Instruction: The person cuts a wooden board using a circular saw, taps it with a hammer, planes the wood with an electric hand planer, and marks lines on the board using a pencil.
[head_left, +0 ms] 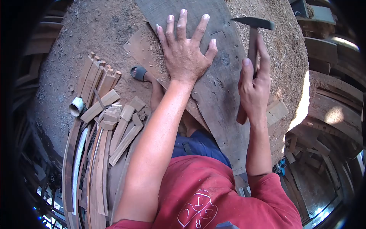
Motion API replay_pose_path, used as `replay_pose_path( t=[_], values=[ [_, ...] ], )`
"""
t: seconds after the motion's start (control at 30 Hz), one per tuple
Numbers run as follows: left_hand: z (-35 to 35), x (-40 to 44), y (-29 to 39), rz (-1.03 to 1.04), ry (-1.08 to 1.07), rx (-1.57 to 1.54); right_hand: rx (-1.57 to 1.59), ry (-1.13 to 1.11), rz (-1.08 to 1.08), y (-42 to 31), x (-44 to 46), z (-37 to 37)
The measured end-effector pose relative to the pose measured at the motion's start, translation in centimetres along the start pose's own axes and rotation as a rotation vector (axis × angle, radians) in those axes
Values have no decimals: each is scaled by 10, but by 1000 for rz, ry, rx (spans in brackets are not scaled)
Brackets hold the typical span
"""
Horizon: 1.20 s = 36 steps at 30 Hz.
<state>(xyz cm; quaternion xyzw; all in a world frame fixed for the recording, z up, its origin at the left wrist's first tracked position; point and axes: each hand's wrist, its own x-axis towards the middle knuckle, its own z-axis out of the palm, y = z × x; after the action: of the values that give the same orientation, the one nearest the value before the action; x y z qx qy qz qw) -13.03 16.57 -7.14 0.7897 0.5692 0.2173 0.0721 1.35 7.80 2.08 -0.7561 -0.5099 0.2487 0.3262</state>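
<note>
My left hand lies flat with its fingers spread on a wide, weathered grey board. To its right, my right hand is closed around the wooden handle of a hammer. The hammer's dark metal head points away from me, over the board's right edge and the sawdust beside it. Part of the handle shows below my palm. A thinner brown board sticks out from under the grey one on the left.
Curved wooden pieces and short offcuts are piled at the left, near a white pipe. A sandalled foot rests on the dirt. More curved timber is stacked at the right. A small wood block lies beside my right wrist.
</note>
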Motion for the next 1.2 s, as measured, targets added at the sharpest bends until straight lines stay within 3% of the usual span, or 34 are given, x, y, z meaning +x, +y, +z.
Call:
replay_pose_path(
  t=[0.2, 0.33, 0.4, 0.57, 0.6, 0.7, 0.8, 0.9, 1.03, 1.17, 1.2],
  values=[
    [-1, 3, -1, -3, -1, 10, -3, -44, 42, 2, 5, 4],
    [2, -1, -1, -3, -9, 4, 151, -8, 181, -3, -2, 5],
    [0, -2, -1, -5, -20, 11, -22, 4, 43, 3, -1, 13],
    [-6, 1, 3, -6, -20, 17, 14, 1, -6, -4, -6, 5],
    [-6, 1, 3, -15, -42, 9, 39, -3, 153, 1, -20, 6],
    [-12, 4, 1, -21, -61, 14, 185, 5, 257, 4, -64, 11],
    [-12, 5, 0, -5, -103, 23, 196, -246, 478, -13, -114, -4],
    [-18, 6, 3, -7, -149, 47, 139, -668, 536, -35, -131, -16],
    [-17, 6, 4, -2, -149, 56, 132, -1031, 322, -30, -149, 16],
    [-16, 6, 4, 3, -149, 56, 256, -1095, 173, -31, -170, 110],
    [-17, 7, 5, 6, -150, 62, 499, -1061, 172, -43, -169, 124]
  ],
)
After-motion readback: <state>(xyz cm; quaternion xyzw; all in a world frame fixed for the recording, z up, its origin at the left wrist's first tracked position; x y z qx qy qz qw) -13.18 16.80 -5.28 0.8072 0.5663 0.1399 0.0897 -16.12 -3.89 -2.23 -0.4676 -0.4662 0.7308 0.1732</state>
